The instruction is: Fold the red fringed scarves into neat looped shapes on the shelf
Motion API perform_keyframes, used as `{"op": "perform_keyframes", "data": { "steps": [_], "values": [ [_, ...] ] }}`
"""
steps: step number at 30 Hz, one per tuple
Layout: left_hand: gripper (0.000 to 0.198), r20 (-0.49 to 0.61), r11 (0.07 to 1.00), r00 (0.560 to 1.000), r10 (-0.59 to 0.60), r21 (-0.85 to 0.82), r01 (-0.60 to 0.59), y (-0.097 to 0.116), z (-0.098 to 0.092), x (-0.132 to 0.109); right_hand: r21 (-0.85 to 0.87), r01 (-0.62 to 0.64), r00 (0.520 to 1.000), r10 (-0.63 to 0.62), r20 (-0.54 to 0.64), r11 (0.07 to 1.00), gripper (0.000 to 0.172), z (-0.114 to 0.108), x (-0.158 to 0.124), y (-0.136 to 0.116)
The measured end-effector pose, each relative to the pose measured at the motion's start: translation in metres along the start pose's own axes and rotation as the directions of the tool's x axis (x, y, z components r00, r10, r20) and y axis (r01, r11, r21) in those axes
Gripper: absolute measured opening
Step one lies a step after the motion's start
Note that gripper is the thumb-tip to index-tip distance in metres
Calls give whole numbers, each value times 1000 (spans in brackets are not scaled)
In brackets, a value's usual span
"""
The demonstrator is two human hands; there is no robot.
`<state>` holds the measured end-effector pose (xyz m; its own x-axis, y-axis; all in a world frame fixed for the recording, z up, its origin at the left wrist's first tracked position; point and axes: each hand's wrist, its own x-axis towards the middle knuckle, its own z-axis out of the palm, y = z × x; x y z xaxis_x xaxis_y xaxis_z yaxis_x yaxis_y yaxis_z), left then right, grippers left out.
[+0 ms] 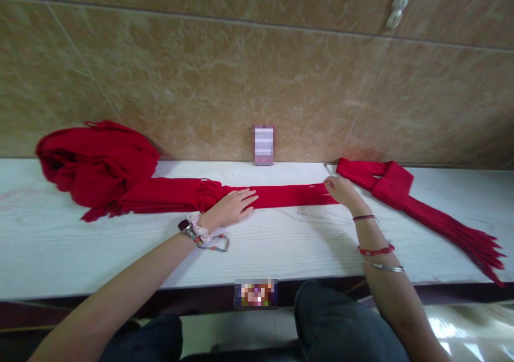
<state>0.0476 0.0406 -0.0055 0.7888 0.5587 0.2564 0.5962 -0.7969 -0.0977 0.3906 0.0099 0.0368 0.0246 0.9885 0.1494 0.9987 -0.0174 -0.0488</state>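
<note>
A folded red scarf [281, 196] lies in a long narrow strip across the white tabletop. My left hand [231, 208] rests flat on it, fingers stretched out, just right of a bunch of fringe. At the strip's right end, my right hand [341, 191] is closed in a pinch on the fringed edge; its fingertips are partly hidden. Left of my left hand, more folded red scarves [164, 195] lie flat with fringe showing. Beyond them sits a bulky heap of red fabric [100, 161]. To the right of my right hand lies another red scarf [425, 215], bent over itself, its fringe spread toward the lower right.
A tiled wall [225, 78] rises behind the white table [265, 249]. Against it stands a small blurred card [264, 145]. A blurred picture [256, 294] shows at the table's front edge. A small white fixture [397, 9] is on the wall.
</note>
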Motion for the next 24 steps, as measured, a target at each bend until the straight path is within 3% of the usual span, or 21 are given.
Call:
{"op": "perform_keyframes", "data": {
  "steps": [3,6,10,14,17,20,22,24],
  "values": [
    [39,-21,1000,1000,-4,-17,4,-2,0,1,119,183,982,-187,20,976,32,1,4,-29],
    [38,-17,1000,1000,-8,-27,8,-4,0,1,104,203,970,-215,117,974,27,6,5,-48],
    [38,-11,1000,1000,-4,-18,4,-6,0,2,1,16,992,-16,126,1000,30,9,2,-40],
    [37,-25,1000,1000,7,10,-7,-6,1,3,-86,-211,969,220,112,974,31,5,-4,-14],
    [37,-24,998,999,24,51,-23,-5,1,3,-105,-263,961,270,66,959,34,3,-6,-7],
    [37,-3,992,1000,31,119,-30,0,-3,3,41,9,999,-7,-52,999,33,8,0,-20],
    [37,26,986,999,36,160,-39,4,-7,4,147,262,958,-240,-156,954,32,18,5,-36],
    [38,53,981,998,37,189,-46,6,-15,5,169,393,910,-355,-215,904,38,29,7,-51]
  ]
}}
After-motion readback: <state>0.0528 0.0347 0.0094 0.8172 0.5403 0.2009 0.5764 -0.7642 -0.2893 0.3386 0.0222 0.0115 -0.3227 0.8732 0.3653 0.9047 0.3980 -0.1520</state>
